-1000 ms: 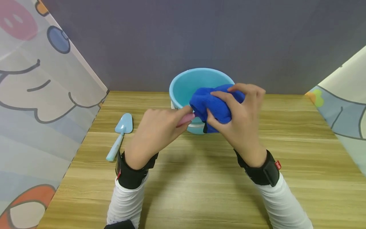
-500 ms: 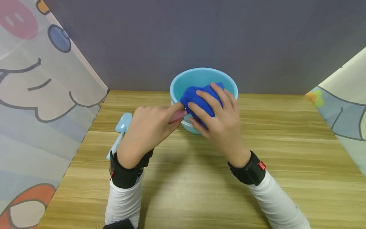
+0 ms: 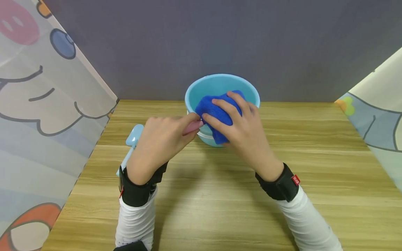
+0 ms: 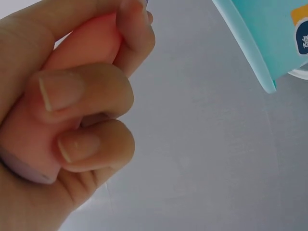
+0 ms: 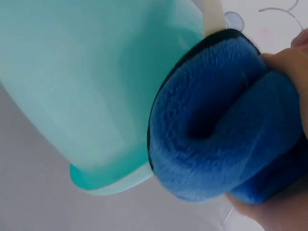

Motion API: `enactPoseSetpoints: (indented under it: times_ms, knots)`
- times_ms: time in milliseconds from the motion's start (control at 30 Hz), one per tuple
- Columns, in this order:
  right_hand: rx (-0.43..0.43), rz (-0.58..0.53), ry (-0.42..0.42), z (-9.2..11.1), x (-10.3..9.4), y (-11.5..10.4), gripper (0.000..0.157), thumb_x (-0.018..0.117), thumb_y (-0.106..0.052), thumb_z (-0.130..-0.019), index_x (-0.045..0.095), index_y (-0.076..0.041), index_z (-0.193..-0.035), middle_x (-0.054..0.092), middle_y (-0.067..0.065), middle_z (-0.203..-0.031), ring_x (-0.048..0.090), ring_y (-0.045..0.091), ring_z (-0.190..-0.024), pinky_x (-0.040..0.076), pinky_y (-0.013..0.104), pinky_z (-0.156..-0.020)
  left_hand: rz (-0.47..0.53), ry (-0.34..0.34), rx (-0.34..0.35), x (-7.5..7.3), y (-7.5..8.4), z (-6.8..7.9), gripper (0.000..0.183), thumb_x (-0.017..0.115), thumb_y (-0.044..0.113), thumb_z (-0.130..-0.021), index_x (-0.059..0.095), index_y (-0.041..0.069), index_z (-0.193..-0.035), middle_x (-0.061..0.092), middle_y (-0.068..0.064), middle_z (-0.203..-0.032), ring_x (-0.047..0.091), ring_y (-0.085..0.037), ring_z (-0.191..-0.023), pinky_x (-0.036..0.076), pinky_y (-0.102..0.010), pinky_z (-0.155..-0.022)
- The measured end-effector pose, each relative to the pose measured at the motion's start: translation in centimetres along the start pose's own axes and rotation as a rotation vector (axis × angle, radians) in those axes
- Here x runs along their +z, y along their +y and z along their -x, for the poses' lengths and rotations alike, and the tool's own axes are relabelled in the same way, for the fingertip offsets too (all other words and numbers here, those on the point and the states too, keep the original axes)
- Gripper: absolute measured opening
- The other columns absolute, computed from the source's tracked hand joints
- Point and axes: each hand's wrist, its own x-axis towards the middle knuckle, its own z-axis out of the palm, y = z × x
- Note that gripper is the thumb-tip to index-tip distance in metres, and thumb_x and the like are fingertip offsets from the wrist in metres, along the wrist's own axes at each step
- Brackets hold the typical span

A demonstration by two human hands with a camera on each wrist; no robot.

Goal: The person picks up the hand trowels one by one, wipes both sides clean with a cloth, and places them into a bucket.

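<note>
My left hand [image 3: 161, 141] grips a pink handle [image 3: 192, 127] in front of the bucket's left side. The left wrist view shows fingers curled round this handle [image 4: 91, 44], which has a purple-grey end. Its far end meets a blue plush cloth [image 3: 216, 111], and whatever the cloth covers is hidden. My right hand [image 3: 246, 130] holds the cloth from above, its fingers spread and bent over it. In the right wrist view the cloth [image 5: 211, 134] is folded over, with a dark edge. Both hands are just in front of the light-blue bucket [image 3: 222, 77].
A light-blue hand trowel [image 3: 134, 136] lies on the wooden table [image 3: 213, 209], partly hidden by the left wrist. A dark grey wall [image 3: 201, 38] stands behind the bucket. Cartoon-printed panels [image 3: 56, 115] flank the table.
My right hand has moved left with the cloth and now lies more over it. My left hand and the pink handle have shifted slightly left, covering part of the trowel.
</note>
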Motion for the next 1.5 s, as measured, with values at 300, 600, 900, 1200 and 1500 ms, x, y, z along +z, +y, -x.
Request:
enactPoseSetpoints:
  times_ms: [300,600,900,1200,1500]
  knots:
    - [-0.025,0.003,0.039,0.0,-0.3,0.7,0.063,0.09,-0.033,-0.061,0.064,-0.025,-0.119,0.059,0.017,-0.13,0.041,0.042,-0.13,0.047,0.065,-0.089,0.02,0.013,-0.002,0.0,-0.1,0.0,0.025,0.062,0.036,-0.092,0.061,0.015,-0.078,0.035,0.003,-0.048,0.035,-0.016,-0.039,0.027,-0.034,-0.034]
    - [0.009,0.008,0.044,0.0,-0.4,1.1,0.069,0.092,-0.029,-0.057,0.064,-0.025,-0.12,0.057,0.018,-0.133,0.039,0.042,-0.132,0.045,0.065,-0.092,0.026,0.016,-0.004,-0.1,-0.3,-0.1,0.022,0.063,0.035,-0.091,0.065,0.016,-0.082,0.036,0.003,-0.047,0.035,-0.016,-0.038,0.026,-0.033,-0.034]
    - [0.038,0.014,0.031,0.1,-0.4,1.7,0.069,0.092,-0.027,-0.057,0.064,-0.024,-0.12,0.055,0.018,-0.135,0.037,0.042,-0.134,0.044,0.066,-0.096,0.025,0.035,-0.018,-0.2,-0.6,0.0,0.017,0.065,0.03,-0.089,0.063,0.016,-0.081,0.032,0.003,-0.048,0.033,-0.016,-0.039,0.022,-0.031,-0.036]
    - [0.07,-0.001,0.014,0.3,-0.6,2.0,0.073,0.094,-0.024,-0.054,0.064,-0.023,-0.121,0.053,0.018,-0.137,0.035,0.042,-0.134,0.044,0.067,-0.095,0.021,0.047,-0.019,-0.2,-0.7,0.1,0.02,0.064,0.03,-0.09,0.061,0.015,-0.078,0.029,0.003,-0.05,0.029,-0.016,-0.04,0.018,-0.029,-0.037]
    - [0.105,-0.013,0.067,0.5,-0.7,2.5,0.07,0.094,-0.014,-0.053,0.066,-0.022,-0.117,0.055,0.018,-0.134,0.039,0.043,-0.131,0.047,0.068,-0.088,0.019,0.052,-0.027,-0.2,-0.7,0.3,0.02,0.063,0.031,-0.091,0.062,0.016,-0.078,0.029,0.004,-0.049,0.028,-0.015,-0.04,0.015,-0.028,-0.038]
